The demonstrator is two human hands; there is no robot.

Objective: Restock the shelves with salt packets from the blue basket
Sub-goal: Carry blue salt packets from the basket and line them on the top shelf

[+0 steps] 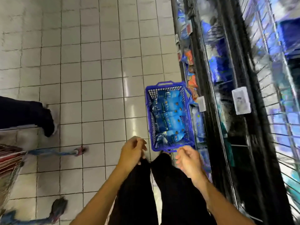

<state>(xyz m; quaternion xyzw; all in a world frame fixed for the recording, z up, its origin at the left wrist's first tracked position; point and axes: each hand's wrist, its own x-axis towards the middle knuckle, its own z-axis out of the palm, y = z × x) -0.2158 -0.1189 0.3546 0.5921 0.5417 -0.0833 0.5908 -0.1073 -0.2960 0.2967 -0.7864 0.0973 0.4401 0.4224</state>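
A blue plastic basket (pixel 150 111) stands on the tiled floor beside the shelves, with several blue salt packets (pixel 170 116) lying inside it. My left hand (pixel 132 151) hangs just left of the basket's near corner, fingers loosely curled and holding nothing. My right hand (pixel 188 160) hovers over the basket's near right corner, fingers apart and empty. Black wire shelves (pixel 227 95) run along the right, blurred, with blue packets on several levels.
Another person's dark trouser leg and shoe (pixel 47 120) stand at the left on the white tiles. A trolley with a blue frame and wheels (pixel 58 153) sits at the lower left. White price tags (pixel 241 100) hang on the shelf edges. My own black trousers fill the bottom centre.
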